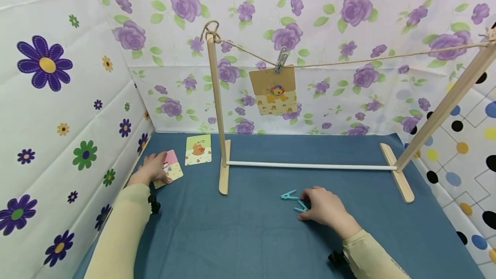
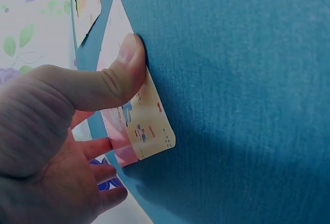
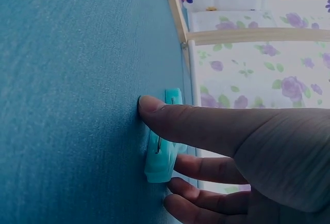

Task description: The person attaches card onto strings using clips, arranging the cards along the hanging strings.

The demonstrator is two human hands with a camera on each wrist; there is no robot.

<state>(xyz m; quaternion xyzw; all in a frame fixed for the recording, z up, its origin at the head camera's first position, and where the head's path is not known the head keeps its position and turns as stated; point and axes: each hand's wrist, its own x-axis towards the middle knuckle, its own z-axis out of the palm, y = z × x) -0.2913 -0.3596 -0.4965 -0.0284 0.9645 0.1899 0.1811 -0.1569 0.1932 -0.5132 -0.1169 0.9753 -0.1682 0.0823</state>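
At the left of the table, my left hand (image 1: 153, 169) holds a pink and cream picture card (image 1: 175, 171), thumb (image 2: 135, 61) at one long edge and fingers at the other. A green and cream card (image 1: 198, 150) lies beside it. My right hand (image 1: 325, 208) has its thumb and forefinger around a teal clothespin (image 1: 300, 207) on the cloth. A second teal clothespin (image 1: 289, 195) lies just left of it. In the right wrist view, the thumb partly hides the teal clothespin (image 3: 160, 164). A brown lion card (image 1: 273, 94) hangs from a grey clothespin (image 1: 281, 60).
A twine line (image 1: 368, 59) runs between two wooden posts (image 1: 218, 102) on flat feet. A white rod (image 1: 310, 165) joins them low down. Blue cloth (image 1: 232, 236) covers the table. Floral sheets (image 1: 325, 7) stand behind and at the sides.
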